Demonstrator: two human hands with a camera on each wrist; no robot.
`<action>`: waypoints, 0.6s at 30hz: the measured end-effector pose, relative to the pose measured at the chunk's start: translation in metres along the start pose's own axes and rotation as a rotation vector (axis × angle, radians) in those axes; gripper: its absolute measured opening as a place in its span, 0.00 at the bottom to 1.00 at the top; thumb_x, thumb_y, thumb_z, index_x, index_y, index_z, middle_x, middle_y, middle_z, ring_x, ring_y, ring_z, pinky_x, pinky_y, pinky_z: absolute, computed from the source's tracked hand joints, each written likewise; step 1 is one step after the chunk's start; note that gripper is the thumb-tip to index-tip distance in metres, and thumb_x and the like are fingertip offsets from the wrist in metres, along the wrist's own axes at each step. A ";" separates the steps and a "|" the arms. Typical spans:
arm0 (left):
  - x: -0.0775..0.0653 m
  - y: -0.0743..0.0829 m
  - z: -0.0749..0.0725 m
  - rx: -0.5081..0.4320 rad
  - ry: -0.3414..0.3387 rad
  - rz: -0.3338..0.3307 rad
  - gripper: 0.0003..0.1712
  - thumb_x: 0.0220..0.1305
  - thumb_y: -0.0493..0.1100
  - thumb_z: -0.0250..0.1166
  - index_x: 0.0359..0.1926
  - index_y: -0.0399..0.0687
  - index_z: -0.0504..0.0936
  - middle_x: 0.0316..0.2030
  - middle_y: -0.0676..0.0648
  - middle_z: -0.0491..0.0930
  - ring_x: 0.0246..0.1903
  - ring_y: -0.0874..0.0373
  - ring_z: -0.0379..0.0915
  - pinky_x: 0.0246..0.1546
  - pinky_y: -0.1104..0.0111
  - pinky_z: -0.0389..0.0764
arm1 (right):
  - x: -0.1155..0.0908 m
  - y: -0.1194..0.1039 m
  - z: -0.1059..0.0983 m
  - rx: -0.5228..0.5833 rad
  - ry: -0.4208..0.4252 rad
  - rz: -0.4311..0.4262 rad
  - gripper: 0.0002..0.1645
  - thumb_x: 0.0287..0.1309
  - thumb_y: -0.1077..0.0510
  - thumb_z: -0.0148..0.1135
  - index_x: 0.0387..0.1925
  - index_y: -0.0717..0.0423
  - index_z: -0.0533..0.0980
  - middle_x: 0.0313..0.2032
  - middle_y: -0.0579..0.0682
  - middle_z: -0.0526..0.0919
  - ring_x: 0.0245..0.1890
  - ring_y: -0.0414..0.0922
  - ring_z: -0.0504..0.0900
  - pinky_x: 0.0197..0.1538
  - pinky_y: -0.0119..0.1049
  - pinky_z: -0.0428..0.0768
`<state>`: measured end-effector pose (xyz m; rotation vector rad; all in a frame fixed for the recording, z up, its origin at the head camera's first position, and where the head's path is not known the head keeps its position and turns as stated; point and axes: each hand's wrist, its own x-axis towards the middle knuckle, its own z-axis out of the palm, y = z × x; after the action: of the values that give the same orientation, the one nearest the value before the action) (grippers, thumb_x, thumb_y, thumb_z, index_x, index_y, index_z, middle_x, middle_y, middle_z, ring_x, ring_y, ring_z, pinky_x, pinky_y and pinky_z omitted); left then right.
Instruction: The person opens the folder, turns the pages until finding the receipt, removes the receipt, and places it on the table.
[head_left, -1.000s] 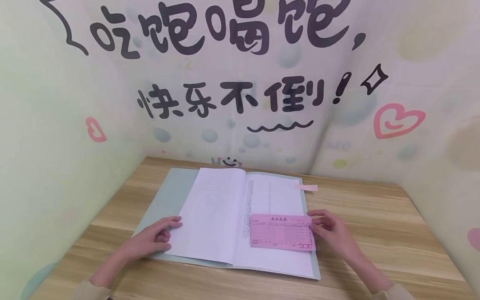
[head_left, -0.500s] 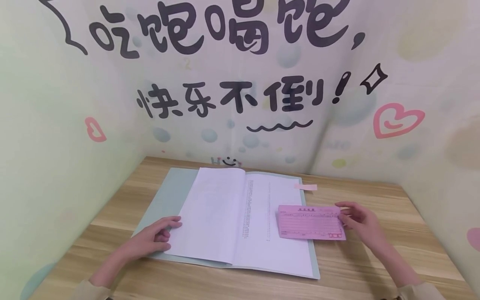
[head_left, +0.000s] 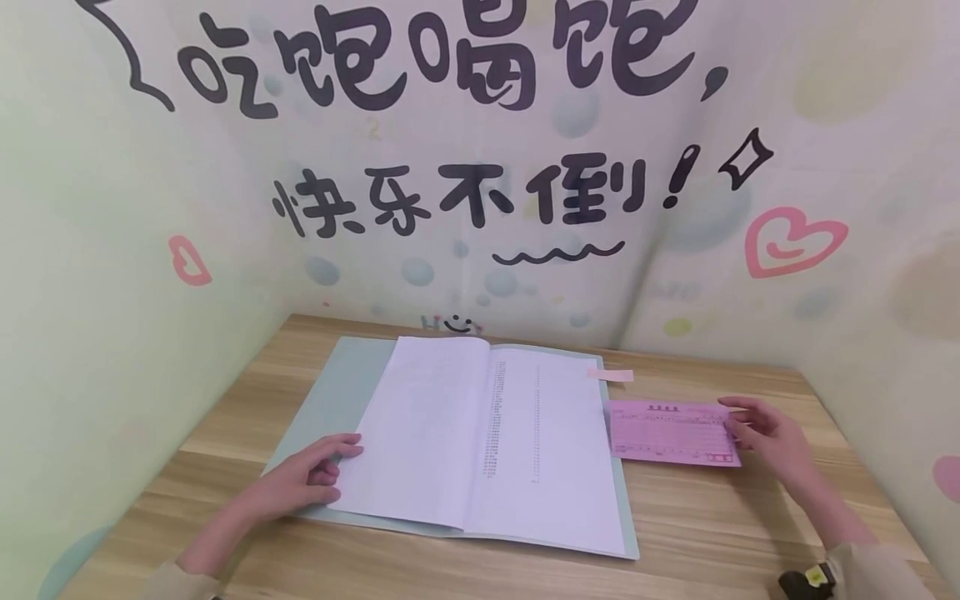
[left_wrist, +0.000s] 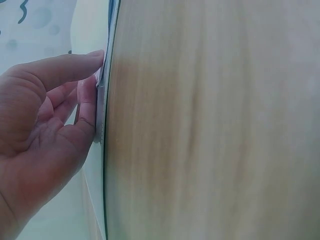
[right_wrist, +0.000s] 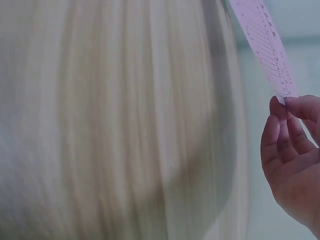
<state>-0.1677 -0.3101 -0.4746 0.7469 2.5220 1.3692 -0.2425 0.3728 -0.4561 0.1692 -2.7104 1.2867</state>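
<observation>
A pink printed receipt (head_left: pixel 671 433) hangs just off the right edge of the folder in the head view. My right hand (head_left: pixel 776 437) pinches its right end between thumb and fingers; the right wrist view shows the same grip on the receipt (right_wrist: pixel 267 50). A pale blue-green folder (head_left: pixel 341 392) lies spread on the table, with a blank white left page (head_left: pixel 412 433) and a right page (head_left: pixel 558 467) of printed columns. My left hand (head_left: pixel 303 475) rests at the left page's outer edge, fingertips touching it. In the left wrist view, that hand (left_wrist: pixel 50 110) has its fingers bent loosely.
A small pink tab (head_left: pixel 615 375) sticks out at the folder's upper right edge. The folder lies on a wood-grain table (head_left: pixel 712 533). Walls with printed lettering and hearts enclose the table at the back (head_left: pixel 465 283) and sides.
My right hand has carried the pink receipt rightward, from over the right page to beyond the folder's edge, uncovering the printed columns. My left hand has stayed in place.
</observation>
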 end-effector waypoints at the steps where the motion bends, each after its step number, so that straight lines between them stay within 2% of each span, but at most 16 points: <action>1: 0.000 0.000 0.000 -0.001 -0.001 -0.001 0.31 0.62 0.40 0.67 0.65 0.35 0.71 0.69 0.38 0.64 0.45 0.64 0.69 0.48 0.81 0.77 | 0.001 0.003 -0.003 0.009 -0.002 0.009 0.22 0.67 0.60 0.60 0.58 0.65 0.72 0.33 0.18 0.78 0.32 0.23 0.78 0.32 0.27 0.82; 7: 0.000 0.000 0.000 -0.008 -0.001 0.005 0.32 0.62 0.39 0.67 0.65 0.35 0.70 0.68 0.36 0.65 0.45 0.64 0.69 0.47 0.80 0.77 | 0.005 0.018 -0.017 0.110 -0.038 0.067 0.15 0.67 0.61 0.59 0.54 0.51 0.78 0.32 0.20 0.80 0.32 0.24 0.79 0.33 0.25 0.81; 10: 0.000 0.001 0.000 -0.009 -0.001 0.002 0.32 0.62 0.39 0.67 0.65 0.35 0.70 0.67 0.31 0.64 0.45 0.64 0.69 0.47 0.80 0.77 | 0.007 0.024 -0.021 0.092 -0.046 0.090 0.14 0.67 0.60 0.59 0.53 0.49 0.78 0.32 0.20 0.80 0.31 0.24 0.79 0.33 0.24 0.80; 14: 0.001 0.002 0.000 -0.010 -0.004 -0.007 0.32 0.61 0.39 0.67 0.65 0.36 0.70 0.66 0.28 0.63 0.45 0.65 0.69 0.47 0.80 0.77 | 0.011 0.031 -0.023 0.009 -0.062 0.098 0.18 0.68 0.59 0.58 0.57 0.60 0.75 0.32 0.23 0.80 0.30 0.27 0.78 0.32 0.27 0.80; 16: 0.001 0.002 0.000 -0.009 -0.005 -0.008 0.33 0.62 0.39 0.67 0.66 0.36 0.69 0.66 0.28 0.63 0.44 0.64 0.69 0.47 0.80 0.77 | 0.012 0.032 -0.022 -0.047 -0.075 0.090 0.22 0.68 0.59 0.58 0.59 0.66 0.72 0.34 0.31 0.83 0.30 0.28 0.78 0.32 0.29 0.80; 18: 0.001 0.002 0.000 -0.008 -0.008 -0.007 0.33 0.62 0.39 0.67 0.66 0.36 0.69 0.66 0.28 0.63 0.44 0.64 0.69 0.47 0.80 0.77 | 0.014 0.033 -0.022 -0.116 -0.086 0.076 0.24 0.67 0.60 0.59 0.59 0.70 0.70 0.36 0.44 0.86 0.30 0.26 0.77 0.32 0.29 0.80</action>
<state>-0.1679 -0.3092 -0.4730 0.7396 2.5091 1.3711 -0.2595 0.4100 -0.4648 0.1123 -2.8812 1.1625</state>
